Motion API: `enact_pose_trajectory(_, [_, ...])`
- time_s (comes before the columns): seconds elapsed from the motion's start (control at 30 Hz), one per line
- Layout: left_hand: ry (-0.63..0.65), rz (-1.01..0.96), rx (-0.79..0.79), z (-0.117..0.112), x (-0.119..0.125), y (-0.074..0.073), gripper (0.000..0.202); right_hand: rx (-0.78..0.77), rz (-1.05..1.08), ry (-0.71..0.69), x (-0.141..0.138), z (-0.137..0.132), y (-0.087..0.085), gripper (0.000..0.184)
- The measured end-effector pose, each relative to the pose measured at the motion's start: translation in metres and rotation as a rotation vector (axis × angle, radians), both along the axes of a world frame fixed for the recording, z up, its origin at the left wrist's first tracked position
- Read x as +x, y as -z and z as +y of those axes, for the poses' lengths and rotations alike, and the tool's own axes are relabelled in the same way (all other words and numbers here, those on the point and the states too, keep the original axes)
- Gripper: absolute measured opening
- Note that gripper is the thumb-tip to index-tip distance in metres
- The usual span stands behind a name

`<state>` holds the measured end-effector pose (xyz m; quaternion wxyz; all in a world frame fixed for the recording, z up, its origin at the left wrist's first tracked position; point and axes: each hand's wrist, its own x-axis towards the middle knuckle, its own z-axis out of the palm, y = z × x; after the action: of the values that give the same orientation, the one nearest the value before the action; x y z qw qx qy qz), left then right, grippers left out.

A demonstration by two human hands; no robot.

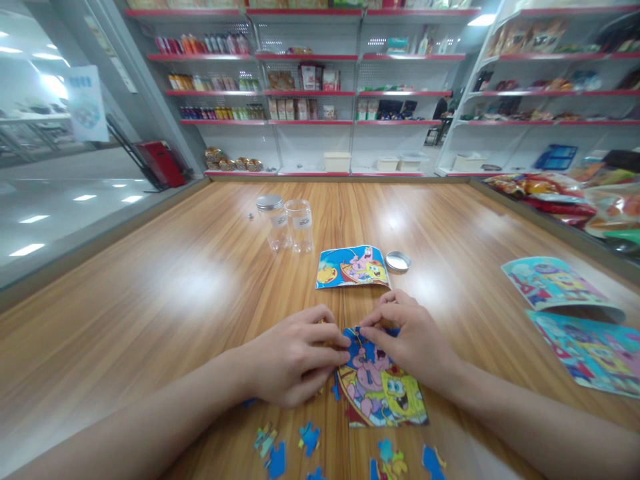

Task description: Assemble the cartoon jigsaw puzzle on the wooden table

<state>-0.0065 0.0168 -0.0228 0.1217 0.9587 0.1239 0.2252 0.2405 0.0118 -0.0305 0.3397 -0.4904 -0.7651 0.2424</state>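
A partly assembled cartoon jigsaw puzzle [375, 387] lies on the wooden table in front of me. My right hand [407, 333] reaches over its upper edge, thumb and forefinger pinching a small blue puzzle piece [358, 329] against the top left part. At the puzzle's left side rests my left hand [305, 353], fingers bent and the fingertips touching the edge; its palm side is hidden, so what it may hold cannot be made out. Loose puzzle pieces [276, 460] lie scattered near me. Beyond the hands sits a curved reference picture [353, 267] with the same cartoon figures.
Two clear plastic jars stand farther back, one jar [278, 227] with a silver lid, the other jar [300, 230] uncovered. A loose metal lid [399, 261] lies by the picture. Two more cartoon sheets [595, 350] are at right, near bagged snacks [545, 193]. Shelves [310, 123] line the back.
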Motion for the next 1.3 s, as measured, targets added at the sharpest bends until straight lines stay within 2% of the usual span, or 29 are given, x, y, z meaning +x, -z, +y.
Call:
enact_pose_trajectory(0.3, [0.007,-0.008,-0.006,-0.001,-0.001,0.000,0.034,-0.018,0.009,-0.010,-0.001,0.000,0.000,0.009])
enact_pose_trajectory(0.43, [0.012,-0.012,-0.012,0.000,0.000,0.000,0.034,0.076,-0.009,-0.066,-0.001,0.001,-0.003,0.009])
enact_pose_trajectory(0.57, [0.014,-0.010,-0.013,0.000,0.000,-0.001,0.033,0.190,0.041,-0.027,-0.001,0.001,-0.007,0.011])
enact_pose_trajectory(1.07, [0.016,-0.006,-0.012,0.000,-0.001,-0.001,0.034,0.258,-0.059,-0.059,0.000,-0.008,-0.008,0.017])
enact_pose_trajectory(1.17, [0.017,0.001,-0.013,0.000,0.000,-0.001,0.034,0.222,0.041,-0.037,0.001,-0.006,-0.009,0.018])
enact_pose_trajectory(1.3, [0.011,-0.004,-0.010,0.000,0.000,-0.003,0.033,0.016,0.353,0.120,0.002,-0.003,-0.011,0.027])
